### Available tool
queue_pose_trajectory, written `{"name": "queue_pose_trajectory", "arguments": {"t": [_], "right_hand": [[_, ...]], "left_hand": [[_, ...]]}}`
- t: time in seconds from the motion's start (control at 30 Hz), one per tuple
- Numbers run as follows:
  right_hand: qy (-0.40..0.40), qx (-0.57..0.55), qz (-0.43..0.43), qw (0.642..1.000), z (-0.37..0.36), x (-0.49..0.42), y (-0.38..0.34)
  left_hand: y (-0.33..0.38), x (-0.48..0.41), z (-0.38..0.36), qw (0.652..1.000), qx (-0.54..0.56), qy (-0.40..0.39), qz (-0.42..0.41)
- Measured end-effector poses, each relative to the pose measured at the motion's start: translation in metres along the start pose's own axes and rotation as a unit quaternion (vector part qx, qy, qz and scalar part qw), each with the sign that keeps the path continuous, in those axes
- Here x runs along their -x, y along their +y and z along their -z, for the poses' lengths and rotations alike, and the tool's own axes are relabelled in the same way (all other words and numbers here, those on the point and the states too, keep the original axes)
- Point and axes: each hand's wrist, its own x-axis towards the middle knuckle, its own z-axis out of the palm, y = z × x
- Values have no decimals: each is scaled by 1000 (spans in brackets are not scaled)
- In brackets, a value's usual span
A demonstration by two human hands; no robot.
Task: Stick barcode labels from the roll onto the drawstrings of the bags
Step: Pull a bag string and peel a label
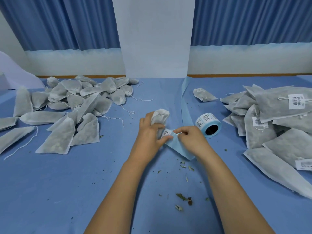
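Note:
My left hand [150, 130] grips a small white drawstring bag [160, 116] at the table's middle, and its thumb and fingers also pinch a barcode label [166, 133]. My right hand [190, 137] pinches the bag's thin white drawstring [177, 133] right beside that label. Under both hands lies the blue backing strip [180, 150] that trails from the label roll [208, 124], which lies on its side just right of my right hand.
A heap of unlabelled bags [67, 105] with loose strings covers the left of the blue table [67, 191]. Labelled bags [278, 120] are piled at the right. One lone bag [203, 95] lies behind the roll. Dried leaf crumbs [184, 198] are scattered near my forearms.

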Motion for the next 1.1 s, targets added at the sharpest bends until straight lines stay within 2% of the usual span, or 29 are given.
{"name": "queue_pose_trajectory", "arguments": {"t": [0.27, 0.4, 0.6, 0.7, 0.77, 0.83, 0.9, 0.97, 1.03, 1.1], "right_hand": [[14, -31, 39, 999, 0, 3, -3], [11, -19, 55, 998, 0, 3, -4], [16, 21, 92, 995, -2, 5, -5], [13, 20, 75, 997, -1, 6, -5], [14, 19, 48, 999, 1, 4, -3], [16, 31, 20, 999, 2, 4, 0], [41, 74, 13, 996, 2, 6, 0], [115, 147, 56, 981, 2, 9, -5], [167, 75, 153, 971, 3, 14, -14], [146, -55, 216, 964, 3, 21, -23]], "left_hand": [[4, 2, 0, 999, 4, -19, -34], [3, 2, 5, 998, 68, -13, -4], [3, 3, 8, 997, 73, -13, 1], [2, 2, 10, 995, 80, 47, 43], [1, 0, 18, 978, 117, 130, 117], [-2, -2, 30, 941, 211, 186, 187], [-4, -4, 35, 900, 322, 195, 221], [-1, -4, 35, 880, 377, 175, 231], [6, -3, 31, 881, 391, 149, 223], [12, -1, 28, 880, 404, 126, 216]]}}
